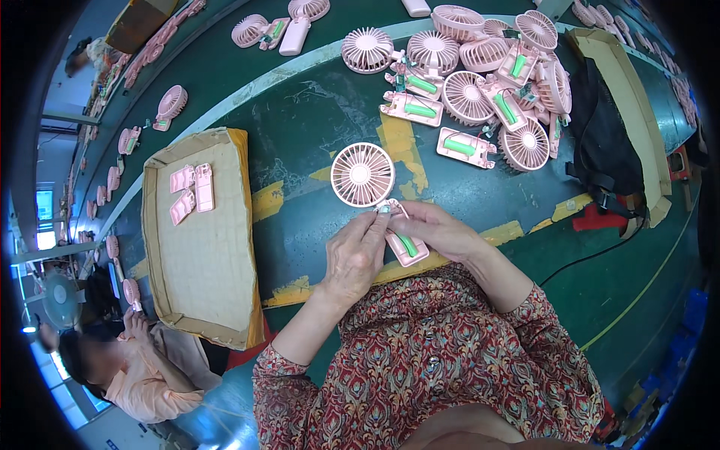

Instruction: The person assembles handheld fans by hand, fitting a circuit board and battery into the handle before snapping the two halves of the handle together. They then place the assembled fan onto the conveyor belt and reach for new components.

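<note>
A pink handheld fan (363,174) lies on the green table in front of me, its round grille pointing away and its handle toward my body. The handle is uncovered, and a green battery (406,245) shows inside it. My left hand (358,246) pinches the neck of the fan where head and handle meet, by a small pale part. From the other side my right hand (437,229) closes its fingers on the top of the handle near thin wires. The fingertips hide just what each one grips.
A pile of pink fans (466,97), several with uncovered handles, lies at the far right. On the left a cardboard tray (202,277) holds pink handle covers (204,187). A black bag (606,135) lies by another cardboard tray (626,82). Another person (154,367) works at lower left.
</note>
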Demonstrator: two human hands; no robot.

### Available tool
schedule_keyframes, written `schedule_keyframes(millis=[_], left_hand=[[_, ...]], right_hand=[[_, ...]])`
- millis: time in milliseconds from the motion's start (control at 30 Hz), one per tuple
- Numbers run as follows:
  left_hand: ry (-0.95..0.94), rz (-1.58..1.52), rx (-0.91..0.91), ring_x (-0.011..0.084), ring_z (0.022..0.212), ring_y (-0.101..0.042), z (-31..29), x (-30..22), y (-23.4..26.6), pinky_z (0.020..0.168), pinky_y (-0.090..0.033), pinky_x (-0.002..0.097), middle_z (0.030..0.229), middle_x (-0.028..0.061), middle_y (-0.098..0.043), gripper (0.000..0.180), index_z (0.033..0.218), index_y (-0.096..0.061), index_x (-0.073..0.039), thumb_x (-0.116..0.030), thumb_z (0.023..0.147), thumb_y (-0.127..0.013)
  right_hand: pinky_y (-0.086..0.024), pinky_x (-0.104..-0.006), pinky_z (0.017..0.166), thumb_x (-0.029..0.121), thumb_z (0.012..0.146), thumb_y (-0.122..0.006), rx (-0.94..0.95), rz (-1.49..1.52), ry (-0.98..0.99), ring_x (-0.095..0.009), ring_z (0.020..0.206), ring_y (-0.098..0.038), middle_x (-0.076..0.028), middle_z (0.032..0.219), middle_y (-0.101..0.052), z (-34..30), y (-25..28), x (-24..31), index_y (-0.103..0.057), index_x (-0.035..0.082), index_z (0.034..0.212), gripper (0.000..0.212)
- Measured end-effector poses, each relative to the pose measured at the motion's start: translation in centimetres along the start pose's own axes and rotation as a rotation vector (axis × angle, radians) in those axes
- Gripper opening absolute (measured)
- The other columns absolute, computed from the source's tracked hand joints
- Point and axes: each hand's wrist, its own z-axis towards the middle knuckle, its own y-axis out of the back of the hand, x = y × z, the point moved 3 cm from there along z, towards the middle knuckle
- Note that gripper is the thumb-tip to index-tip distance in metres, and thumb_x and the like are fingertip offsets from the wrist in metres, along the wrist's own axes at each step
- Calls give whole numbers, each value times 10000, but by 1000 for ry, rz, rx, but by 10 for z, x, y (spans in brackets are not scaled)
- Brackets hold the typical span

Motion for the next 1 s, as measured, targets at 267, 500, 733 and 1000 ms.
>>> schedule_keyframes(millis=[267,500,733,1000], left_hand=[[-49,148,71,263,702,-592,1,-9,-5,616,-506,362,823,123,-538,328,993,-590,48,3,670,-618],[-35,152,205,277,740,-589,9,-11,-3,621,-507,373,840,131,-537,332,993,-580,67,12,666,-601],[-28,102,239,298,757,-594,14,-8,-2,611,-512,388,852,131,-546,297,985,-589,41,24,689,-598],[3,69,182,314,771,-599,11,-12,-3,630,-517,398,854,134,-560,270,977,-592,15,50,709,-586]], right_hand=[[-450,-248,841,108,932,-512,71,-148,64,-78,974,-539,-26,1060,-589,0,-1,0,-480,23,1235,316],[-445,-241,821,90,933,-498,25,-214,128,-72,943,-527,-18,1037,-580,4,1,-8,-474,18,1233,309],[-447,-229,807,108,940,-474,28,-177,114,-72,937,-529,-30,1040,-572,3,1,-7,-475,12,1227,303],[-460,-237,777,162,942,-411,-42,79,20,-102,915,-558,-57,1031,-579,6,15,-19,-503,-2,1150,281]])
